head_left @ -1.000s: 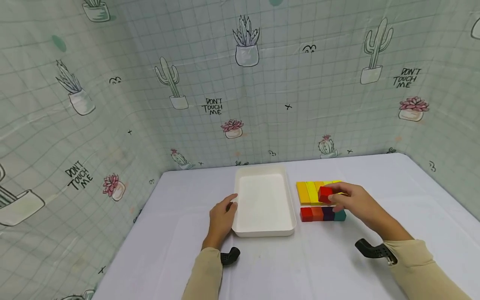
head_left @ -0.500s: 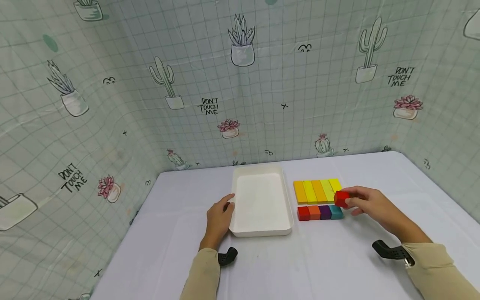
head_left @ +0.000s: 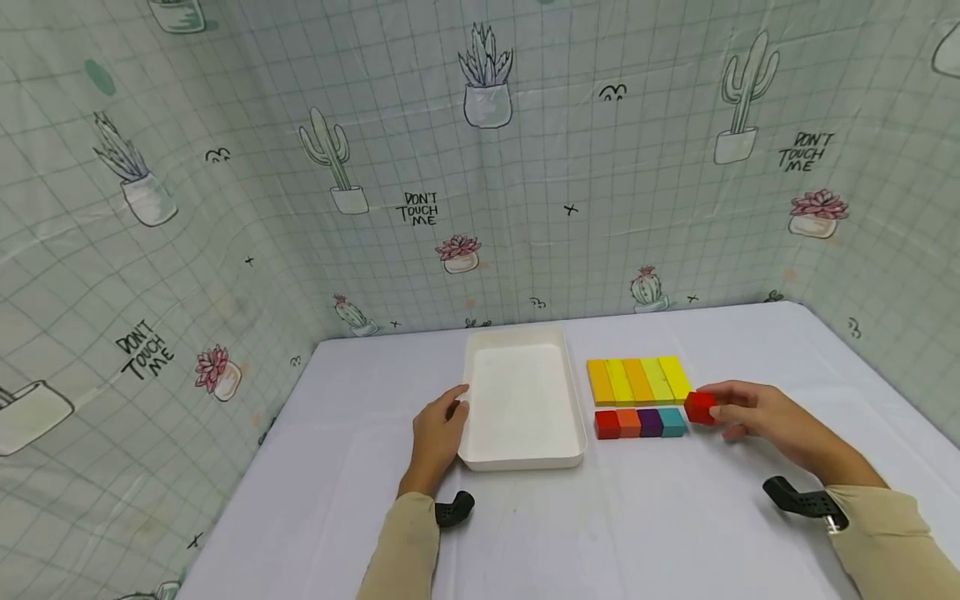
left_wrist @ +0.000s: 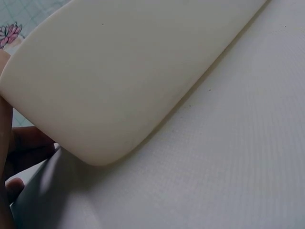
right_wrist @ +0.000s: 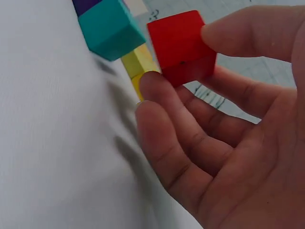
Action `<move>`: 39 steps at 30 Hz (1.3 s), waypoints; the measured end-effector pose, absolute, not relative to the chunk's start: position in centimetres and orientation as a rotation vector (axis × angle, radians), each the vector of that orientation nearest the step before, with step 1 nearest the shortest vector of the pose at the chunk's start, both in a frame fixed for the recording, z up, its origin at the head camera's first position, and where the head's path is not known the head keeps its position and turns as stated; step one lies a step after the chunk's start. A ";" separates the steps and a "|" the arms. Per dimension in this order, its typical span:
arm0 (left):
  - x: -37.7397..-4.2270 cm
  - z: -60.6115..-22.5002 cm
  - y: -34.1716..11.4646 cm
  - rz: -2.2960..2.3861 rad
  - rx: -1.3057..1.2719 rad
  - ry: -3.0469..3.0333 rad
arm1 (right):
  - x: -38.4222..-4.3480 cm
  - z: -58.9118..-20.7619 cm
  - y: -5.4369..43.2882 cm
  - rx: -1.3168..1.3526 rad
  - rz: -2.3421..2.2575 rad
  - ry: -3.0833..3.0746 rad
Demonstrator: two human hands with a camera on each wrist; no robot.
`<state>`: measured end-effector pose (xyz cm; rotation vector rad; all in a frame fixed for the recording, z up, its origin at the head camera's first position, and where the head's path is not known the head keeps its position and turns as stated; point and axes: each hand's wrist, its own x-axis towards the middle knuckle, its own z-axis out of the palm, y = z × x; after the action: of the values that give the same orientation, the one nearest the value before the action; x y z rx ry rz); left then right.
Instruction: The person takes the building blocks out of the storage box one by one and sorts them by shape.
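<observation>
My right hand pinches a red cube block between thumb and fingers, at the right end of a row of coloured cubes. In the right wrist view the red block is beside a teal cube, with a gap between them. The row on the table has a red cube, an orange cube, a purple cube and a teal cube. My left hand touches the left side of a white tray with thumb and fingers. In the left wrist view the tray wall hides part of the fingers.
Several yellow and orange-yellow flat blocks lie side by side behind the cube row. A white cloth covers the table. Behind it hangs a gridded curtain with cactus drawings.
My right hand has carried the red cube block from above the yellow blocks rightward and down, to the right end of the cube row. The left hand stays at the tray.
</observation>
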<state>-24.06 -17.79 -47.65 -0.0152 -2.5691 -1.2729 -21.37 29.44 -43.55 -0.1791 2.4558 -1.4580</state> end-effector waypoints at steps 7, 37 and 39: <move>-24.1 -47.5 -17.8 -1.299 -0.003 -2.565 | -21.8 -44.0 29.4 -0.155 -1.322 2.503; -23.9 -47.5 -17.6 -1.336 -0.005 -2.511 | -21.7 -44.7 28.9 -0.257 -1.089 2.663; -23.9 -47.6 -17.6 -1.338 -0.010 -2.509 | -21.6 -44.7 28.9 -0.244 -1.090 2.658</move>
<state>-23.93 -17.60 -47.57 -0.0098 -2.5090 -1.3377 -21.63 28.86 -44.66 -0.2439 2.6576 -1.0899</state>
